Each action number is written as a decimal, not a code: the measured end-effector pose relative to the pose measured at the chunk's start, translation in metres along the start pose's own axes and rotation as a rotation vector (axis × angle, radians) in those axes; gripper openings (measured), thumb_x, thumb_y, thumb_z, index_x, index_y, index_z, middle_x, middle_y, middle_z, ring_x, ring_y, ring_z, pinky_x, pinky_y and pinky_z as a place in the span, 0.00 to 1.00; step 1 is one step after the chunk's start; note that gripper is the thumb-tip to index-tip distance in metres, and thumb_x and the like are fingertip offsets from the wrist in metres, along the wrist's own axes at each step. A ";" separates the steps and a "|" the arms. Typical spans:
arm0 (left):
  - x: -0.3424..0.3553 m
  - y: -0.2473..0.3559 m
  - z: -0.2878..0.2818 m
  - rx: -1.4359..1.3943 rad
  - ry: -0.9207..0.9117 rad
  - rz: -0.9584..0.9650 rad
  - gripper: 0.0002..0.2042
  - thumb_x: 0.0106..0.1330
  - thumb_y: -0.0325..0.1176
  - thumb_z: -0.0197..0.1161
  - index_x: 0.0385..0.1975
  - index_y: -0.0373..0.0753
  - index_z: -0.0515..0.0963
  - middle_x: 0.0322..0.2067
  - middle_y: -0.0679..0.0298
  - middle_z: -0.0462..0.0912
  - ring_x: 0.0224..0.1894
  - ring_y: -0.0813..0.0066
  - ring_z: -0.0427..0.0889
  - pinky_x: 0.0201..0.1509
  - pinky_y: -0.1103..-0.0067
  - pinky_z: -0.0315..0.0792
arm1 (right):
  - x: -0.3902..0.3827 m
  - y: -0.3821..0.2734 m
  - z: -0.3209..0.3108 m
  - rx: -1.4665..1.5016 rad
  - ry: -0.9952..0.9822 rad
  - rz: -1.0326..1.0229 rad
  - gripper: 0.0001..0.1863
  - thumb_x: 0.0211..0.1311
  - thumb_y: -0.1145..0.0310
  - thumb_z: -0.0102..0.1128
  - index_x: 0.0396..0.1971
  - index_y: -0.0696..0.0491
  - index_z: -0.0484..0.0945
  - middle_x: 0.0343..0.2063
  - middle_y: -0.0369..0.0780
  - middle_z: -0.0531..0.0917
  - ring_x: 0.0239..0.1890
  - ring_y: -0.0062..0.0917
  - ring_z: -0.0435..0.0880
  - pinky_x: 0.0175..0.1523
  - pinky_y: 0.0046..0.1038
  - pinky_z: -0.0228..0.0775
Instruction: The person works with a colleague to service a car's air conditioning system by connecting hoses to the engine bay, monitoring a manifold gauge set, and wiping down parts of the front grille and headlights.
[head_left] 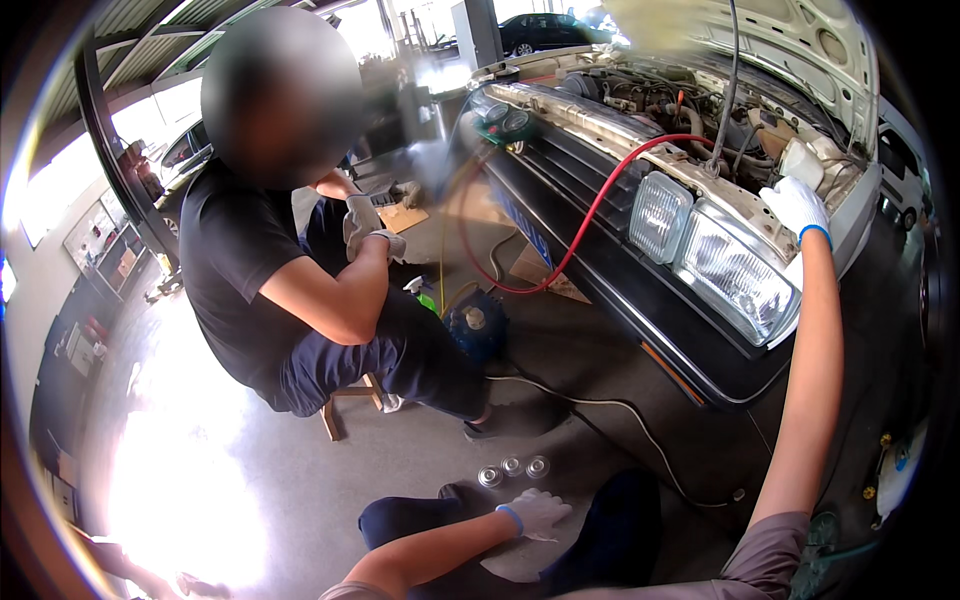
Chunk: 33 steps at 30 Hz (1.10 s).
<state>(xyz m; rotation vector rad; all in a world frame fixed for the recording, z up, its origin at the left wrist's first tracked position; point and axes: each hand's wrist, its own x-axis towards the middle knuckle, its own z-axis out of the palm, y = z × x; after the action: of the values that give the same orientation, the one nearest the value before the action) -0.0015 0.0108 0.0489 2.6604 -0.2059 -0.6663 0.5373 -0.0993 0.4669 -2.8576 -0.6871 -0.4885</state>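
Observation:
My left hand (540, 513), in a white glove with a blue cuff, hangs open between my knees with its fingers loosely stretched. Just beyond it, three small metal cans (512, 467) stand on the floor. My right arm reaches to the car (730, 370), where my gloved right hand (800, 207) rests on the front edge of the engine bay (690, 110), behind the headlight (735, 270). Its fingers lie over the edge and hold no loose object. A gauge set (505, 125) sits at the grille, and a red hose (600, 195) loops from there into the bay.
At the left a co-worker (260, 260) in dark clothes sits on a low wooden stool (350, 400), gloved hands together. A blue pump-like unit (475, 325) and a green spray bottle (424, 298) stand on the floor beside them. A pale cable (620, 403) snakes across the floor.

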 end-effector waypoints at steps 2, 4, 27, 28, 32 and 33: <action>0.000 0.000 0.000 -0.001 0.001 0.000 0.35 0.69 0.58 0.70 0.67 0.39 0.78 0.53 0.49 0.88 0.59 0.45 0.87 0.61 0.55 0.81 | 0.000 -0.001 0.000 0.000 -0.002 -0.002 0.29 0.68 0.45 0.62 0.46 0.58 0.92 0.51 0.59 0.89 0.57 0.58 0.89 0.64 0.54 0.79; 0.000 0.000 0.000 -0.001 0.004 0.004 0.35 0.69 0.58 0.70 0.67 0.39 0.78 0.53 0.49 0.88 0.59 0.45 0.87 0.61 0.55 0.81 | 0.000 0.002 0.002 -0.003 -0.002 -0.001 0.29 0.68 0.45 0.62 0.46 0.58 0.92 0.51 0.59 0.89 0.57 0.58 0.89 0.64 0.54 0.79; -0.004 -0.004 -0.003 -0.051 0.032 0.022 0.32 0.69 0.55 0.68 0.65 0.38 0.79 0.52 0.47 0.88 0.57 0.43 0.87 0.60 0.53 0.80 | -0.005 -0.005 -0.007 -0.033 -0.046 0.050 0.30 0.69 0.45 0.60 0.54 0.56 0.90 0.59 0.57 0.88 0.62 0.57 0.87 0.68 0.54 0.78; -0.005 -0.005 -0.003 -0.039 0.021 0.020 0.32 0.69 0.55 0.68 0.65 0.38 0.79 0.52 0.47 0.88 0.57 0.43 0.87 0.60 0.53 0.80 | -0.005 -0.005 -0.006 -0.029 -0.040 0.049 0.31 0.69 0.45 0.60 0.55 0.57 0.89 0.59 0.57 0.88 0.62 0.56 0.87 0.69 0.54 0.78; -0.004 0.000 -0.008 -0.079 0.034 0.033 0.32 0.69 0.55 0.68 0.65 0.37 0.79 0.52 0.48 0.88 0.58 0.42 0.87 0.61 0.52 0.79 | -0.010 -0.008 -0.011 -0.012 -0.028 0.069 0.31 0.70 0.47 0.61 0.58 0.58 0.88 0.60 0.58 0.87 0.63 0.56 0.87 0.69 0.55 0.78; -0.005 0.003 -0.012 -0.096 0.018 0.024 0.32 0.69 0.54 0.68 0.66 0.37 0.79 0.53 0.48 0.88 0.59 0.42 0.86 0.62 0.52 0.79 | -0.013 -0.010 -0.013 -0.003 -0.034 0.080 0.31 0.70 0.46 0.62 0.59 0.58 0.88 0.61 0.57 0.87 0.64 0.55 0.86 0.70 0.54 0.78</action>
<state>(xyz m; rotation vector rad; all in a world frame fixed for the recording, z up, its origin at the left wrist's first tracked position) -0.0003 0.0138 0.0623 2.5672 -0.1950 -0.6285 0.5186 -0.0989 0.4755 -2.8887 -0.5758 -0.4307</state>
